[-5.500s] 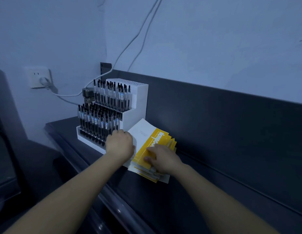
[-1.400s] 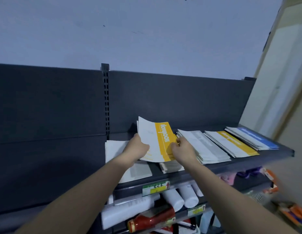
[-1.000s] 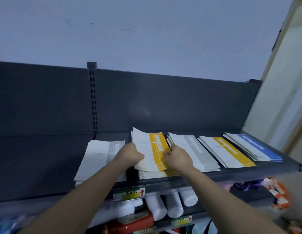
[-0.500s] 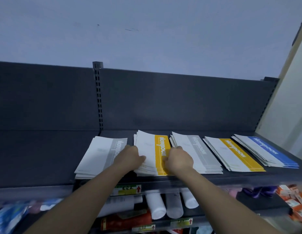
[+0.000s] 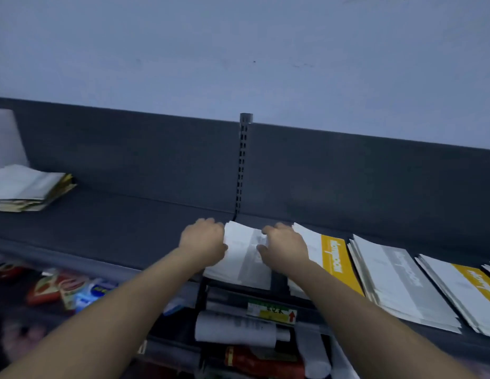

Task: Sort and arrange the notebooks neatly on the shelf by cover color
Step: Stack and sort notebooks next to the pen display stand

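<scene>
Dark shelf (image 5: 129, 231): left hand (image 5: 202, 242), right hand (image 5: 286, 248) clamp grey stack (image 5: 243, 258) left of yellow stack (image 5: 335, 262); squaring step; next, align edges.

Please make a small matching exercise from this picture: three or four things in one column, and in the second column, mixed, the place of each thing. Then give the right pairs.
Things
1. grey-striped notebook stack
2. yellow-striped notebook stack
3. loose pile of notebooks
4. price label

Places
A. far left on the shelf, apart from the rest
B. between the left hand and the right hand
C. on the front edge of the shelf, under the stacks
D. just to the right of the right hand

Right pairs: 1-B, 2-D, 3-A, 4-C
</scene>
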A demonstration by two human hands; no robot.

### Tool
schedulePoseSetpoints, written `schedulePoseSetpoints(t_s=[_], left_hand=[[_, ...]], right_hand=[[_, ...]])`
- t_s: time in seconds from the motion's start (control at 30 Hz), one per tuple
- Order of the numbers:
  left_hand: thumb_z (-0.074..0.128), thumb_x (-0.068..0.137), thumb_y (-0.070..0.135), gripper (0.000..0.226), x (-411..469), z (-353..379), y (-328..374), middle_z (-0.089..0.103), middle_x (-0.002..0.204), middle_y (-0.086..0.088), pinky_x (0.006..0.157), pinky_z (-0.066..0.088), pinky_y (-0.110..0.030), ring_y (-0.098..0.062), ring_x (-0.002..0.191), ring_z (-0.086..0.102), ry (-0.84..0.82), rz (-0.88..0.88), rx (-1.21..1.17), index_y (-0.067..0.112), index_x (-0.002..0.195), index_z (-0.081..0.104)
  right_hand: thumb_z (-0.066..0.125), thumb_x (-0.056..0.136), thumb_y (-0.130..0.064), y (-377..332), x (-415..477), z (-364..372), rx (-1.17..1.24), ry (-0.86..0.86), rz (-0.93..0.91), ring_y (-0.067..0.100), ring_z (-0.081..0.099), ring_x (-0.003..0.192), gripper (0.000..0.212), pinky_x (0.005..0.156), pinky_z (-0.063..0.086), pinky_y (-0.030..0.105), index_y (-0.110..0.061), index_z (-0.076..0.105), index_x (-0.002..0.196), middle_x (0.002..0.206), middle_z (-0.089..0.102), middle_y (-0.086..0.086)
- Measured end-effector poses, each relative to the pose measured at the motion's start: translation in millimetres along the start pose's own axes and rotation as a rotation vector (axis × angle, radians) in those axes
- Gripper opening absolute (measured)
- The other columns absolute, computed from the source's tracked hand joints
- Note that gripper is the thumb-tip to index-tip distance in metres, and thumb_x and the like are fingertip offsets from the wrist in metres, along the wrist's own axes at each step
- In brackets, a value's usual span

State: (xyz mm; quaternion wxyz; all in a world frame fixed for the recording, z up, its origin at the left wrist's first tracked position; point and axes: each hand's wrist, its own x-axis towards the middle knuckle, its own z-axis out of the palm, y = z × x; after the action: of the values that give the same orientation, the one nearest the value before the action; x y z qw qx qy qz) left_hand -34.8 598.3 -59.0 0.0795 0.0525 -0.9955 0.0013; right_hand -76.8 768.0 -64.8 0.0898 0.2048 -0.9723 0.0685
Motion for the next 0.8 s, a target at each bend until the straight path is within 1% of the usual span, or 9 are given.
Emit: schedulePoseSetpoints(t_s=[0.1,0.2,0.33,0.5,0.7,0.8], left_hand=[[0.052,0.093,0.037,0.039,-8.2,-4.7,-42.9,0.051,0.126,-0.009,0.093,0.041,-0.038,-0.028,0.121,0.047,0.021,-0.059,0.088,0.010,0.123,0.051],[0.052,0.094,0.038,0.042,-16.1,-7.3,-89.0,0.050,0.128,-0.008,0.096,0.040,-0.038,-0.027,0.123,0.046,0.016,-0.114,0.138,0.011,0.126,0.049],[0.053,0.094,0.038,0.041,-27.0,-8.4,-157.0,0.050,0.128,-0.008,0.096,0.040,-0.038,-0.026,0.122,0.047,0.005,-0.180,0.173,0.012,0.125,0.049],[0.052,0.094,0.038,0.041,-35.9,-10.2,-243.4,0.050,0.127,-0.008,0.094,0.041,-0.039,-0.027,0.122,0.047,-0.007,-0.239,0.192,0.012,0.125,0.049],[0.052,0.093,0.038,0.042,-43.4,-11.8,-339.5,0.050,0.128,-0.009,0.096,0.041,-0.039,-0.027,0.123,0.046,-0.020,-0.297,0.211,0.011,0.126,0.049],[0.053,0.093,0.037,0.043,-44.7,-13.2,-379.1,0.051,0.128,-0.010,0.093,0.043,-0.039,-0.028,0.122,0.047,-0.018,-0.336,0.211,0.011,0.126,0.049]], right_hand=[[0.049,0.095,-0.037,-42.5,17.3,7.7,-0.035,-0.039,-0.115,0.028,0.049,0.118,0.042,0.096,0.038,0.039,-0.015,0.050,0.131,0.127,0.051,0.008],[0.050,0.094,-0.038,-88.3,35.0,15.6,-0.025,-0.054,-0.203,0.028,0.048,0.119,0.039,0.096,0.038,0.038,-0.015,0.052,0.126,0.124,0.051,0.008],[0.051,0.094,-0.039,-153.0,57.0,27.9,-0.034,-0.081,-0.294,0.029,0.046,0.121,0.042,0.098,0.037,0.040,-0.016,0.050,0.129,0.128,0.050,0.009],[0.051,0.094,-0.039,-234.1,85.2,44.9,-0.006,-0.097,-0.357,0.028,0.045,0.122,0.043,0.101,0.037,0.040,-0.015,0.050,0.129,0.128,0.050,0.009],[0.050,0.095,-0.040,-326.1,115.0,63.8,0.046,-0.101,-0.395,0.026,0.046,0.121,0.040,0.100,0.036,0.038,-0.016,0.052,0.127,0.128,0.051,0.007],[0.050,0.095,-0.040,-363.6,129.4,70.7,0.066,-0.107,-0.415,0.026,0.046,0.121,0.040,0.100,0.037,0.038,-0.017,0.052,0.128,0.128,0.051,0.006]])
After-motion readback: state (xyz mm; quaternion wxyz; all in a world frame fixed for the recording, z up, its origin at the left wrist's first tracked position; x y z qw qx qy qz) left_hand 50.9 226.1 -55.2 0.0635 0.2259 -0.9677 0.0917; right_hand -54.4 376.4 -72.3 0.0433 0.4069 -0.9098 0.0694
